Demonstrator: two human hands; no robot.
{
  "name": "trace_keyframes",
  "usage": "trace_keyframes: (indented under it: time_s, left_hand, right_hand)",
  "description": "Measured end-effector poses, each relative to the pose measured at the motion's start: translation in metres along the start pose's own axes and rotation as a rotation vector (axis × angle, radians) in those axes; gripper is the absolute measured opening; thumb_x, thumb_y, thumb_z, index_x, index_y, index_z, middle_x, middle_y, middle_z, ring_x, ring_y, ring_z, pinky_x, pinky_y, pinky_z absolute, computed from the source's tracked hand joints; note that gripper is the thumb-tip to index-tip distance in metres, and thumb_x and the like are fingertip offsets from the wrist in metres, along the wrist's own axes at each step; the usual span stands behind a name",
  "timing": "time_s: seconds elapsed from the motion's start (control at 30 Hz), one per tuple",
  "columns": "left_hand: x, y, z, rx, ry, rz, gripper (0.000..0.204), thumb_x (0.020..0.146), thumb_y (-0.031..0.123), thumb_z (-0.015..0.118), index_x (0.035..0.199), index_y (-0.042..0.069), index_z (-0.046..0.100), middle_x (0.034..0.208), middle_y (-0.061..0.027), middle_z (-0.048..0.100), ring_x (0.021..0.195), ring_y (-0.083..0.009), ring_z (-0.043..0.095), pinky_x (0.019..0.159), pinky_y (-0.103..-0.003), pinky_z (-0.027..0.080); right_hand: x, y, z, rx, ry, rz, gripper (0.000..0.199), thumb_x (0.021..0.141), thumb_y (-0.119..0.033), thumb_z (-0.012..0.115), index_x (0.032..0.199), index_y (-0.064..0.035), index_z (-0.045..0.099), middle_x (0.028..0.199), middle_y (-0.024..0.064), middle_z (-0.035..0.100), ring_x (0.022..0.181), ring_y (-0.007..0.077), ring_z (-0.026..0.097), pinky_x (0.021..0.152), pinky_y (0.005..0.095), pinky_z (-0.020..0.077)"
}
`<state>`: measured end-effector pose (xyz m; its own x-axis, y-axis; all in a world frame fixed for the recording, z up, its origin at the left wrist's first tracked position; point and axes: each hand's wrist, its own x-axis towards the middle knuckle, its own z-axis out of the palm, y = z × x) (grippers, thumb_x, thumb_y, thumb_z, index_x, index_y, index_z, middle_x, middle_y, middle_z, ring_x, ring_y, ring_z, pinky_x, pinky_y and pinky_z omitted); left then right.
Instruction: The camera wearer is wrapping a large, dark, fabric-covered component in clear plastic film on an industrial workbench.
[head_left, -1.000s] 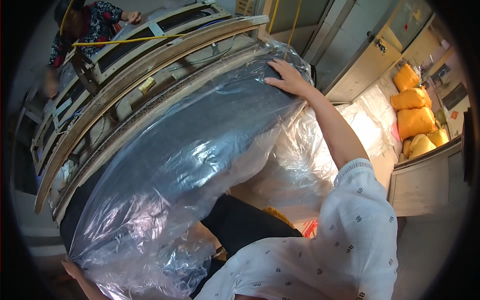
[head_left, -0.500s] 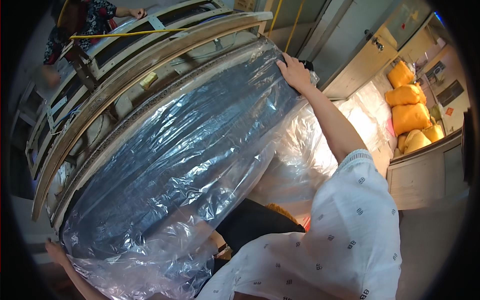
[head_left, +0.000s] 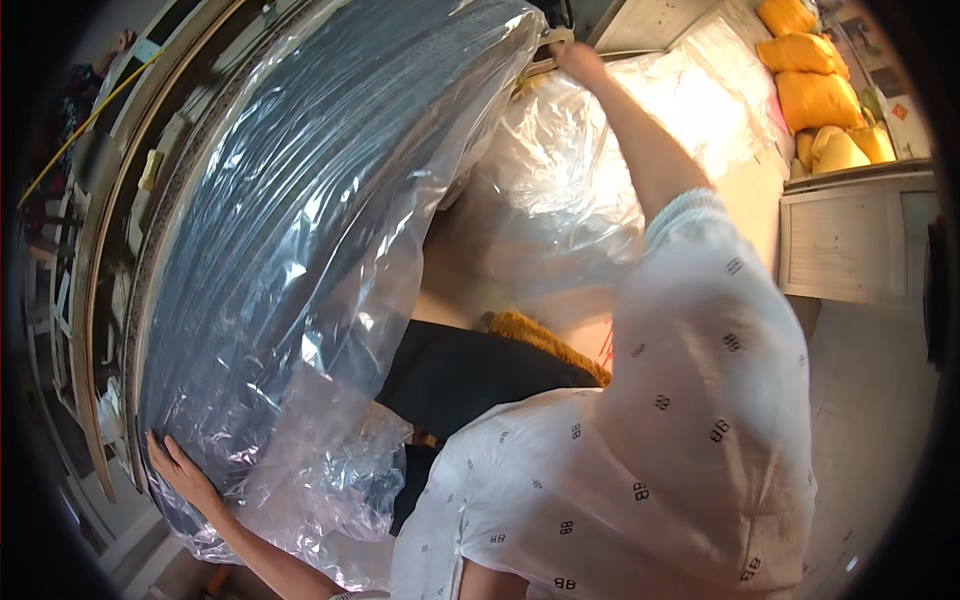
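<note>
In the head view, a large dark blue mattress (head_left: 290, 250) wrapped in clear plastic film (head_left: 330, 450) is seen standing on its edge, leaned against wooden frames (head_left: 100, 300) at the left. Compared with half a second ago, the mattress fills more of the picture, and its top corner is now reached at the upper edge. The left hand (head_left: 180, 470) is laid flat on the lower corner of the wrapped mattress, its grip spread open. The right hand (head_left: 575, 60) is stretched up to the top corner; its grip seems closed on the plastic there, but this cannot be told surely. More loose plastic (head_left: 600, 170) is lying behind. Yellow sacks (head_left: 810, 90) are stacked above a pale cabinet (head_left: 850, 240), and a light floor (head_left: 870, 420) is seen at the right.
</note>
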<state>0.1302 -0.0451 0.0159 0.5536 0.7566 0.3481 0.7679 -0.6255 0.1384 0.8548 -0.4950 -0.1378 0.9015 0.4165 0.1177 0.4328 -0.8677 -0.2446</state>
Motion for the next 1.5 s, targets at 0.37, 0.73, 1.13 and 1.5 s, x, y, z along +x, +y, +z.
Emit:
trace_keyframes:
  time_s: [0.37, 0.73, 1.13, 1.5]
  left_hand:
    - [0.001, -0.006, 0.001, 0.076, 0.012, -0.08, 0.047, 0.094, 0.034, 0.04, 0.125, -0.001, 0.044, 0.126, -0.0189, 0.045, 0.117, -0.0319, 0.041, 0.099, -0.037, 0.029]
    - [0.006, -0.035, 0.003, 0.111, 0.045, -0.048, 0.047, 0.093, 0.033, 0.042, 0.123, -0.002, 0.046, 0.123, -0.02, 0.047, 0.116, -0.0332, 0.042, 0.098, -0.038, 0.031]
    - [-0.073, 0.369, -0.005, -1.206, -0.363, 0.233, 0.029, 0.085, 0.003, 0.052, 0.114, 0.004, 0.053, 0.112, -0.0087, 0.055, 0.106, -0.0182, 0.052, 0.091, -0.031, 0.04]
    - [-0.112, 0.447, 0.074, -1.479, -1.37, -0.101, 0.01, 0.089, 0.023, 0.055, 0.083, 0.014, 0.056, 0.065, 0.0091, 0.043, 0.055, 0.0001, 0.035, 0.048, -0.015, 0.026]
  right_hand:
    - [-0.17, 0.005, 0.143, 0.064, -0.306, 0.685, 0.05, 0.082, -0.044, 0.055, 0.106, -0.0004, 0.051, 0.099, 0.0165, 0.062, 0.093, 0.03, 0.06, 0.077, 0.041, 0.0473]
    - [-0.225, 0.027, 0.001, 1.376, 0.295, 0.597, 0.016, 0.092, -0.015, 0.041, 0.095, -0.0035, 0.052, 0.081, 0.0045, 0.056, 0.066, 0.0109, 0.054, 0.06, 0.0263, 0.0467]
    - [-0.309, -0.103, -0.145, 1.422, -0.285, -0.09, 0.011, 0.09, -0.011, 0.049, 0.086, -0.0023, 0.055, 0.075, 0.0024, 0.058, 0.07, 0.0087, 0.055, 0.067, 0.0229, 0.0457]
    - [-0.342, -0.071, -0.188, 1.413, -0.512, -0.042, 0.006, 0.086, -0.005, 0.049, 0.085, -0.0023, 0.054, 0.077, 0.0035, 0.055, 0.071, 0.0098, 0.056, 0.065, 0.0244, 0.0463]
